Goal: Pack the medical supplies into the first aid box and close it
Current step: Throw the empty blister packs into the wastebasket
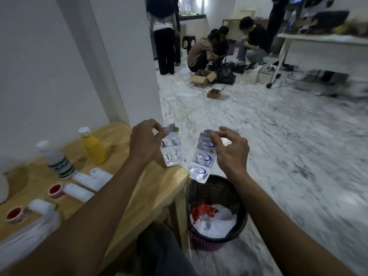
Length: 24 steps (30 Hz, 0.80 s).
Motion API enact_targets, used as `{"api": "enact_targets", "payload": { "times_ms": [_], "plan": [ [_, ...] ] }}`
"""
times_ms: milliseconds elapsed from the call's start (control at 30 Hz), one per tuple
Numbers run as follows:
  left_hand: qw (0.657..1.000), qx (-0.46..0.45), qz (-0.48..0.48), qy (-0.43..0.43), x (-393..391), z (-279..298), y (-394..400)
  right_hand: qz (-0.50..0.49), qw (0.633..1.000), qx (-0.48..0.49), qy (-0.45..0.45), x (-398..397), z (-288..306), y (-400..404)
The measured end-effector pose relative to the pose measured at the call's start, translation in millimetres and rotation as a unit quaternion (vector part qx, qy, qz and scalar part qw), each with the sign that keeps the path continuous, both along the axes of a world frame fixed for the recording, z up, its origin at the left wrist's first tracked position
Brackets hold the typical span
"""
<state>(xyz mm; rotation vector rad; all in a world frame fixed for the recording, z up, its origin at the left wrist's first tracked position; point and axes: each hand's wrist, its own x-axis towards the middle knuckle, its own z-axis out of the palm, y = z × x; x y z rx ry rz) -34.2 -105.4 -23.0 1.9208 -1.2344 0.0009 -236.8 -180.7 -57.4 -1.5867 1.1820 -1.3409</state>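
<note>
Dim indoor light, cool grey cast. Brightest source a glowing white window [199, 3] at 12 o'clock, slightly blown out. Soft shadows on the pale wooden table [139, 196] at 8 o'clock. Motion blur smears the white marble floor [298, 156] at 3 to 5 o'clock. Wide-angle bending at edges; silver foil blister strips [200, 158] glint faintly.

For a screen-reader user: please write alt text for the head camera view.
A person's left hand and right hand each pinch a silver blister pack, the left pack and the right pack, above the corner of a wooden table and a black waste bin. Bottles, including a yellow bottle, stand on the table.
</note>
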Motion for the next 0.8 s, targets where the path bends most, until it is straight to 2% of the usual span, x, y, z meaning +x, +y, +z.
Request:
{"api": "enact_targets", "payload": {
  "times_ms": [200, 433, 800],
  "plan": [
    [0.999, -0.004, -0.025, 0.035, -75, -10, -50, -0.073, 0.997, -0.009, 0.015, -58, -7, -40],
    [0.995, 0.052, -0.047, 0.069, -144, -69, -91, -0.093, 0.994, 0.058, 0.026, -98, -61, -66],
    [0.977, 0.201, -0.009, 0.077, -151, -192, -103, -0.072, 0.979, 0.177, 0.077, -89, -175, -70]
  ]
}}
